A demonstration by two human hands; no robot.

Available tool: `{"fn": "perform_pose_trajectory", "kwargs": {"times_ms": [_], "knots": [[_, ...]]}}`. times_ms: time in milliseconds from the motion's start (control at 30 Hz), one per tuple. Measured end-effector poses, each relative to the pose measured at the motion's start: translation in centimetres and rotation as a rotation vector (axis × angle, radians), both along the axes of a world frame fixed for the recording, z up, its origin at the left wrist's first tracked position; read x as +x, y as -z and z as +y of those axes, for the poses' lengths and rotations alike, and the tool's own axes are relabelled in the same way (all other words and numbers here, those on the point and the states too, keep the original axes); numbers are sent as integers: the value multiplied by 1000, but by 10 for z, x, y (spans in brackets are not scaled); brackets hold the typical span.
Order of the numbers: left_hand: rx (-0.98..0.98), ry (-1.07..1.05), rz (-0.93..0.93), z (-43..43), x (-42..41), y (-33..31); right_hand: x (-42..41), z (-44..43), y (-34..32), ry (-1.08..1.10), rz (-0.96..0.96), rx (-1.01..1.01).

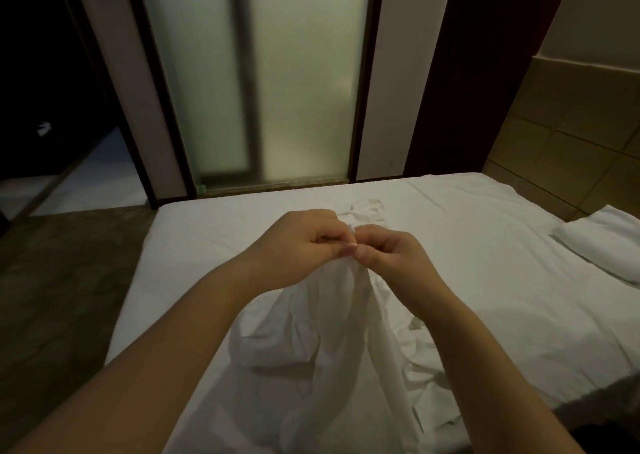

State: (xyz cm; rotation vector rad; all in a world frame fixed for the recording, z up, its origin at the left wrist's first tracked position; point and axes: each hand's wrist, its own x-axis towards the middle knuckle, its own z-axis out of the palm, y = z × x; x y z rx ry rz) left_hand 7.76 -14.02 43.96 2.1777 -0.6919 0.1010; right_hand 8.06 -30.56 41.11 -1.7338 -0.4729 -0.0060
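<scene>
A white cloth (322, 332) is pinched at its top by the left hand (304, 242) and right hand (388, 249). It is held above the bed (467, 245).

Bare left forearm (173, 342), bare right forearm (481, 349)

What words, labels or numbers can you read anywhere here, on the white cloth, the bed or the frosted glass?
None can be read. The crumpled white cloth that the left hand and right hand pinch shows no print or tag; neither do the white bed sheet, the folded white towel or the frosted glass panels.
A small pale mark at far left is too blurred.
</scene>
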Motion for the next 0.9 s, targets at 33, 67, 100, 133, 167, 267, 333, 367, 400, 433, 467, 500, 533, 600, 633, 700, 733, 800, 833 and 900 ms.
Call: {"fn": "perform_pose_trajectory", "kwargs": {"times_ms": [33,67,100,133,167,267,333,367,400,433,467,500,533,600,633,700,733,800,833,900], "knots": [[3,-11,-4,0,-1,0,-1,1,3,-8,13,6],[7,-20,-10,1,-2,-1,-1,2,6,-9,26,22],[7,-31,-19,3,-3,-2,-1,3,7,-5,37,49],[-1,-46,-27,4,-4,-2,-1,5,6,11,43,74],[-18,-63,-21,6,-5,0,-1,6,5,26,34,89],[-105,-112,67,7,-11,12,-4,11,-2,97,-26,164],[-175,-180,81,14,-14,27,-3,5,-9,249,23,394],[-231,-227,84,19,-16,33,-2,-4,-13,321,46,506],[-287,-271,91,25,-18,36,-2,-12,-17,373,41,548],[-327,-300,98,30,-20,38,-2,-19,-19,403,16,501],[-340,-304,106,34,-21,38,-1,-22,-19,405,-11,407],[-333,-284,113,34,-22,36,-1,-20,-17,380,-52,292],[-313,-246,116,31,-23,34,-2,-12,-15,334,-103,168],[-256,-171,78,21,-25,32,-6,9,-6,195,-201,-51],[-232,-154,44,17,-25,32,-7,16,-2,125,-226,-119],[-220,-167,2,14,-25,31,-9,24,4,27,-190,-136],[-232,-192,-8,16,-25,29,-9,24,6,5,-144,-111],[-245,-249,-38,21,-23,26,-10,24,8,-4,-106,-76],[-243,-268,-49,22,-23,24,-10,25,9,6,-133,-74],[-250,-277,-62,21,-23,23,-10,28,8,52,-214,-82]]}}
